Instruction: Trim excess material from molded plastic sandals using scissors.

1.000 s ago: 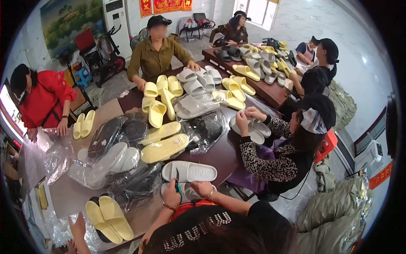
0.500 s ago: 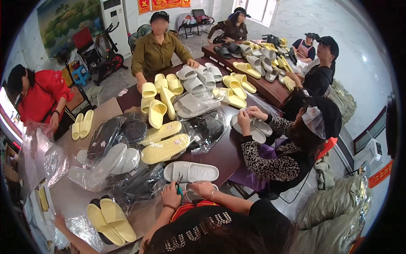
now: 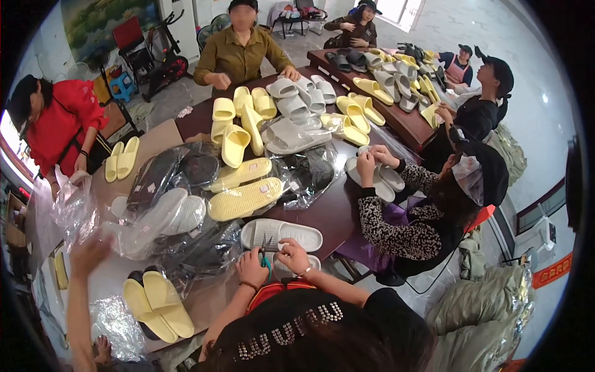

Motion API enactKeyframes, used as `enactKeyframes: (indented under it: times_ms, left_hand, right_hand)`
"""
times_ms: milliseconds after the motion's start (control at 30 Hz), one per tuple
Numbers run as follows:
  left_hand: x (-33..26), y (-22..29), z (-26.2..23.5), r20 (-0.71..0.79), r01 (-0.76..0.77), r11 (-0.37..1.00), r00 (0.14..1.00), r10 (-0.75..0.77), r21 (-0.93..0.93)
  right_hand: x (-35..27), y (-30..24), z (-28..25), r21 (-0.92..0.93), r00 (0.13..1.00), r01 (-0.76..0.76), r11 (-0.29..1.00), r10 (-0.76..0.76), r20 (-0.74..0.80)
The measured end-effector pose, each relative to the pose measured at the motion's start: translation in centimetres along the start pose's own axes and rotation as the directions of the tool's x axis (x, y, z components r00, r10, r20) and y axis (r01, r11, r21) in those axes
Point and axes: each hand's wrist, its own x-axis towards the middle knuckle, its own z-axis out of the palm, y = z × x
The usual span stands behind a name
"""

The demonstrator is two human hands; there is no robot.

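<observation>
The left hand (image 3: 90, 253) is raised over the near left part of the bench (image 3: 338, 214), its forearm coming up from the lower edge. Its fingers (image 3: 102, 242) are spread and loose, holding nothing. It hangs just beside the crumpled clear bags (image 3: 74, 208) at the left edge of the bench, and the pair of yellow slippers (image 3: 158, 304) lies near it at the near left corner, soles down, side by side on another clear bag. The right hand is out of view.

Straight ahead, at the near edge, a seated person in a black top (image 3: 322, 328) (seen from behind and above) has both hands at a white slipper (image 3: 282, 234); that person's left hand pinches small teal-handled scissors (image 3: 264, 251) against it, while the other hand rests on the slipper's edge. Toward the middle of the bench lie two long yellow slippers (image 3: 245, 186) and dark slippers wrapped in clear plastic (image 3: 180, 170). At the far edge stands a heap of yellow and grey slippers (image 3: 273, 115). Other people sit around the far, left and right edges; one in a patterned sleeve (image 3: 387, 226) at the right edge holds a grey slipper (image 3: 378, 177)
</observation>
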Motion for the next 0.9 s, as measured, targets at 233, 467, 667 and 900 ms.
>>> enactKeyframes:
  times_ms: [233, 467, 667, 900]
  left_hand:
    - [-0.5, -0.3, 0.2, -0.035, 0.008, 1.0, 0.999, -0.008, 0.014]
    - [-1.2, 0.3, -0.3, -0.018, 0.009, 1.0, 1.0, -0.008, 0.014]
    - [-0.4, -0.6, 0.7, -0.042, -0.018, 0.999, 0.999, 0.02, 0.032]
    - [-0.8, 0.0, 0.4, -0.012, -0.017, 0.997, 1.0, 0.017, 0.069]
  right_hand:
    - [-0.1, 2.0, 1.9, 0.659, 0.851, -0.492, 0.569, 0.474, 0.225]
    - [-1.4, 5.2, 3.2, 0.429, 0.706, -0.666, 0.61, 0.701, 0.098]
    - [-1.1, 7.6, 3.7, 0.417, 0.695, -0.7, 0.58, 0.686, 0.213]
    - [-2.6, 12.1, 4.5, -0.365, 0.988, 0.122, 0.923, -0.076, 0.138]
